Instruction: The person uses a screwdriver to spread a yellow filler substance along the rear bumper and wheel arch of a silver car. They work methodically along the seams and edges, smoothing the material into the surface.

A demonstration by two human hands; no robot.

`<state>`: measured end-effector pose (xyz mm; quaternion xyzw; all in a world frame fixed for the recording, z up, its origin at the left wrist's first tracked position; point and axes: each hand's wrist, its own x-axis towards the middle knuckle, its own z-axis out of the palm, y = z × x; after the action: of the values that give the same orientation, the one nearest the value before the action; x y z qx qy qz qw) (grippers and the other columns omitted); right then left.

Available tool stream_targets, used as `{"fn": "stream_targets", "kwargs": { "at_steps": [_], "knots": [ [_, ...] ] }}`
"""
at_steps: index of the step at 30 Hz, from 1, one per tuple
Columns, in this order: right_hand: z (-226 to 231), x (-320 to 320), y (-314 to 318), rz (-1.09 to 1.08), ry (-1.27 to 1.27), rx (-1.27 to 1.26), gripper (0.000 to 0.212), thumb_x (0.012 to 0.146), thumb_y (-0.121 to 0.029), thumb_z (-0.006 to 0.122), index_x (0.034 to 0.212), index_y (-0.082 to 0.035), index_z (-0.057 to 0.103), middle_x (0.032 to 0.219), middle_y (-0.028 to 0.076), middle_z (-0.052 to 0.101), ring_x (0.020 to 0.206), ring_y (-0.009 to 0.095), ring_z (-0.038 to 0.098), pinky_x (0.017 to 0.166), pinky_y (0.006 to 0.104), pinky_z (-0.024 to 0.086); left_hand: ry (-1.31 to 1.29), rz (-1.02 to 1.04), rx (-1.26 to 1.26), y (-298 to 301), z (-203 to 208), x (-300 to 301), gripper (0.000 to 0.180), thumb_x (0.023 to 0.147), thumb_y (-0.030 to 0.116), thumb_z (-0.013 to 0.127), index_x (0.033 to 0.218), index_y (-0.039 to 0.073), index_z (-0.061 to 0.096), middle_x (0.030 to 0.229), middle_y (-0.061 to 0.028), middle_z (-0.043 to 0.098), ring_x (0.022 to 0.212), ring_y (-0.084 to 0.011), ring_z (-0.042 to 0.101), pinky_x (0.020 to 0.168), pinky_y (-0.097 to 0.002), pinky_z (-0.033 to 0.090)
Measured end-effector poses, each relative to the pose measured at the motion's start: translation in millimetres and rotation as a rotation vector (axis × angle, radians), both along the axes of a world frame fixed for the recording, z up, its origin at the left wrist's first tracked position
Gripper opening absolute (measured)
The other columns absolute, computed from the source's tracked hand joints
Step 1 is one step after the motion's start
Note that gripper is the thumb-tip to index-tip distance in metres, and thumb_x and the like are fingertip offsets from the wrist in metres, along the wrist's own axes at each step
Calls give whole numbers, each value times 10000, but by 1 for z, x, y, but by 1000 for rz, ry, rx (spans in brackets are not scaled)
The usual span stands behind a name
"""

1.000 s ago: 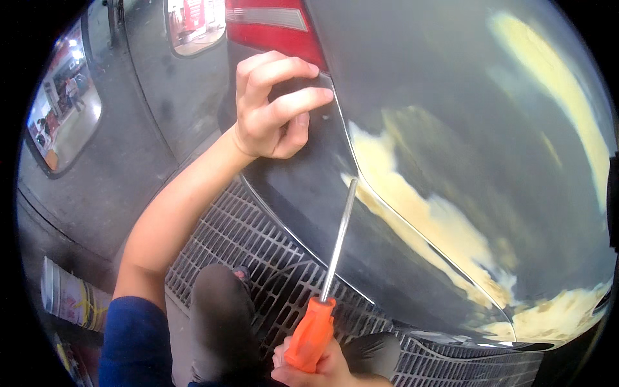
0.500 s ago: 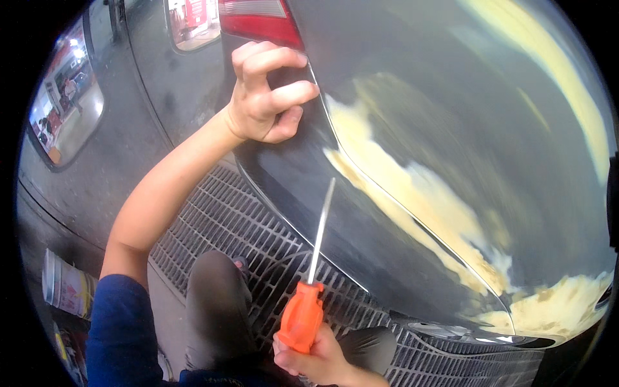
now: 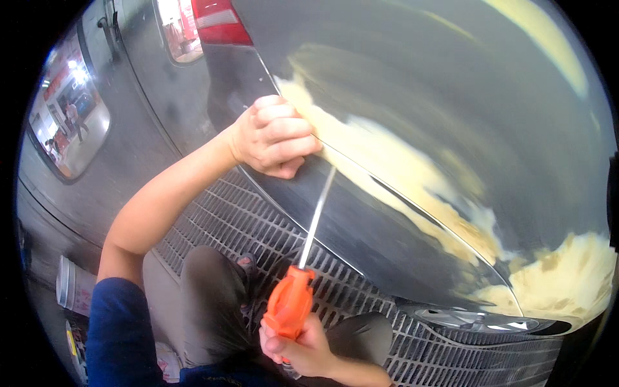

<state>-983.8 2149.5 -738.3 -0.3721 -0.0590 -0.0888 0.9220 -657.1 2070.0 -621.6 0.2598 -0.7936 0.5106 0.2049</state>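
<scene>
White bucket (image 3: 78, 288) near dusty grey vehicle (image 3: 132, 161); I see left hand (image 3: 277, 140), fingers curled at grey car's (image 3: 400, 77) seam, can't tell if pinching; right hand (image 3: 306, 348) wrapped around orange screwdriver (image 3: 290, 300), tip near yellowish filler (image 3: 393, 158); slatted grating (image 3: 332, 284) underfoot; wheel (image 3: 477, 319) at right.

The orange-handled screwdriver (image 3: 293, 291) slants upward at lower centre. The grey car body (image 3: 425, 109), patched pale yellow, fills the right.
</scene>
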Motion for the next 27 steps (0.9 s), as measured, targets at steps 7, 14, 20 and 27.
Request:
{"fn": "stream_targets", "kwargs": {
  "at_steps": [7, 14, 20, 27],
  "knots": [
    [9, -9, 15, 18, -57, 101, 337, 957, -307, 714, 896, -49, 505, 692, 25, 498, 556, 100, 488, 511, 243, 384, -61, 18, 19, 1, 7, -4, 447, 825, 278, 581, 1231, 110, 664, 1203, -54, 591, 1126, -239, 552, 1011, -415, 384],
    [12, 1, 27, 88, -140, 114, 350, 990, -348, 662, 884, -37, 542, 649, 20, 507, 553, 102, 486, 505, 246, 369, -151, 191, 193, 12, 2, -4, 576, 959, 463, 398, 1377, 141, 629, 1455, -60, 570, 1434, -241, 430, 1255, -494, 101],
    [10, 12, 37, 127, -191, 123, 336, 1000, -375, 650, 940, -62, 544, 673, -34, 510, 559, 39, 479, 499, 218, 389, -151, 200, 220, 9, 0, -1, 557, 962, 450, 395, 1371, 157, 634, 1462, -39, 571, 1398, -228, 478, 1244, -478, 97],
    [11, 43, 43, -42, -341, -265, 324, 935, -304, 742, 917, -3, 623, 757, 38, 594, 640, 146, 539, 639, 283, 444, -133, 186, 275, 9, 6, -5, 530, 963, 375, 379, 1381, 163, 626, 1473, 7, 567, 1324, -165, 541, 1210, -401, 176]
  ]
}}
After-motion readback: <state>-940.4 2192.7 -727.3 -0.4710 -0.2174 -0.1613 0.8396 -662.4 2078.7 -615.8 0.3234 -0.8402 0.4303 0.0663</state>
